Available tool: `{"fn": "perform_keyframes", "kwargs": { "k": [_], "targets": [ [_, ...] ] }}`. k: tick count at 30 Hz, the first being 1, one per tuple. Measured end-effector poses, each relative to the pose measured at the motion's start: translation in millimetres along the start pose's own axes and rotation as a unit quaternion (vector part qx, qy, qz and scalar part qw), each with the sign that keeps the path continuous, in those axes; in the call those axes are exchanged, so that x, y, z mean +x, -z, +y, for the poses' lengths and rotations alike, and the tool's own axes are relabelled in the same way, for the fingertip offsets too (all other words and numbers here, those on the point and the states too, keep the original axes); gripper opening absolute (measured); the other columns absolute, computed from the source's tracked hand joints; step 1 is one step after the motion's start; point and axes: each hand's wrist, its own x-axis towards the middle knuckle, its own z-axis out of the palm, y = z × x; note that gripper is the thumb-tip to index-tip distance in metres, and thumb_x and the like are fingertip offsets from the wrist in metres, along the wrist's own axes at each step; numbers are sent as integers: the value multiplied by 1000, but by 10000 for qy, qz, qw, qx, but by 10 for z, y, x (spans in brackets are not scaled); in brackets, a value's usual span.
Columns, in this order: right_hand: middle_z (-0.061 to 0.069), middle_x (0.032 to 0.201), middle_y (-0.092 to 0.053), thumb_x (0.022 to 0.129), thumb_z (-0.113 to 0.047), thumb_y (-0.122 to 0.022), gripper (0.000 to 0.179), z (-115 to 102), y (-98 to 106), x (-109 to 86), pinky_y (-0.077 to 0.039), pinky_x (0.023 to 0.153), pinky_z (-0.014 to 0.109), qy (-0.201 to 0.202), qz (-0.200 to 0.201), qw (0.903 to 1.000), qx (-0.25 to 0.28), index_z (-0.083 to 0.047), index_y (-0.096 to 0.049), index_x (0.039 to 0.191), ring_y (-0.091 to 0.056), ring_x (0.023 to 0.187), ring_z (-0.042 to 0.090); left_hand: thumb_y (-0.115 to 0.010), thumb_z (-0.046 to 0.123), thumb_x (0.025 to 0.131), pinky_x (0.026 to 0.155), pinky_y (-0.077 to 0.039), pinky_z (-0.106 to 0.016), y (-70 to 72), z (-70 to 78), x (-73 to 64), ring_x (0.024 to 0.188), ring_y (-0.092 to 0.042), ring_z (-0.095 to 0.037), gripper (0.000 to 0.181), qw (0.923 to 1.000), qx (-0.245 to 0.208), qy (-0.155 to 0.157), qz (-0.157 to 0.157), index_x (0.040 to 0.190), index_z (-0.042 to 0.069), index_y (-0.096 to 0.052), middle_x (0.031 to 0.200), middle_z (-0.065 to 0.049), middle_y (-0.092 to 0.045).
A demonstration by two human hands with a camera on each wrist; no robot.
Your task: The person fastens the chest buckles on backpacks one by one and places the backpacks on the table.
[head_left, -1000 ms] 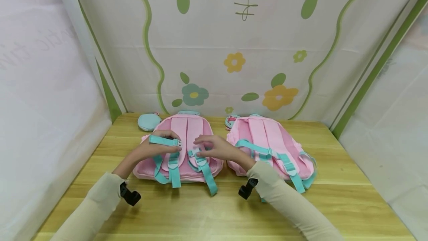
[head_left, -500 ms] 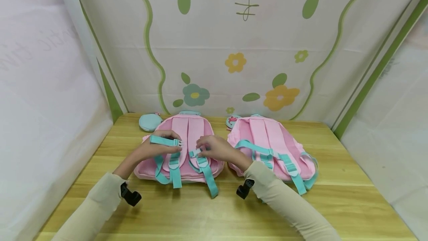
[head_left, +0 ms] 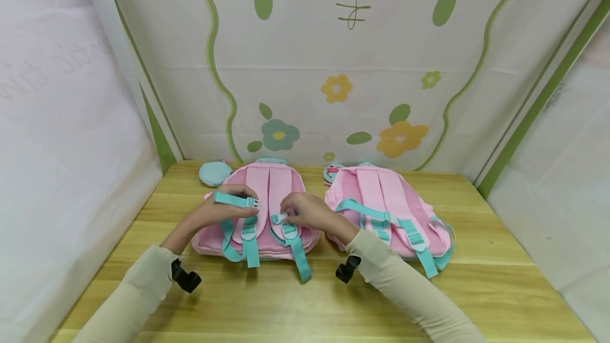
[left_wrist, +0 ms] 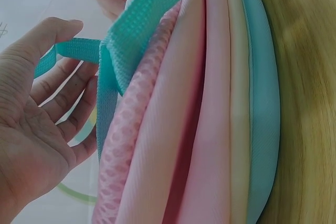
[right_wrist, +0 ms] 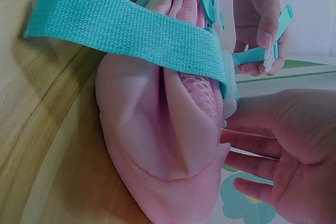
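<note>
A pink backpack (head_left: 257,180) lies with its shoulder straps up, at left of centre in the head view. My left hand (head_left: 220,213) pinches a turquoise strap with a white pronged buckle half (head_left: 252,202) at its end, held over the left shoulder strap. In the left wrist view this turquoise strap (left_wrist: 79,49) runs between thumb and fingers. My right hand (head_left: 312,211) pinches the other white buckle half (head_left: 280,218), low on the right shoulder strap. Its fingertips are partly hidden behind the strap in the right wrist view. The two buckle halves are apart.
A second pink backpack (head_left: 369,184) with turquoise straps lies to the right, partly behind the right forearm. Round turquoise pouches (head_left: 214,173) sit at each backpack's upper left. The wooden table (head_left: 267,306) meets a flower-printed cloth (head_left: 305,68) at the back, with cloth walls on both sides.
My right hand has moved slightly left and closed its thumb and fingers in at the buckle half on the right strap. The left hand keeps its hold almost unmoved.
</note>
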Motion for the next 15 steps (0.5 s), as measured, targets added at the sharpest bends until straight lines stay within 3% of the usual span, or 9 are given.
{"fn": "perform_keyframes", "kwargs": {
  "k": [8, 15],
  "targets": [
    [3, 103, -73, 88, -12, -77, 23, -62, -15, 44, -52, 78, 24, 189, 276, 9988, 356, -7, -76, 111, -64, 90, 16, -81, 22, 88, 83, -53, -26, 18, -5, -23, 95, -62, -20, 18, 9999, 66, 52, 54, 103, 17, -72, 102, -3, -71],
    [5, 107, -76, 90, -12, -78, 27, -174, -105, 121, -58, 88, 36, 400, 477, 9942, 879, -5, -75, 115, -69, 98, 20, -81, 22, 88, 82, -53, -26, 40, -13, -36, 94, -62, -21, 19, 9999, 79, 29, 116, 104, 15, -72, 101, -4, -71]
  ]
}}
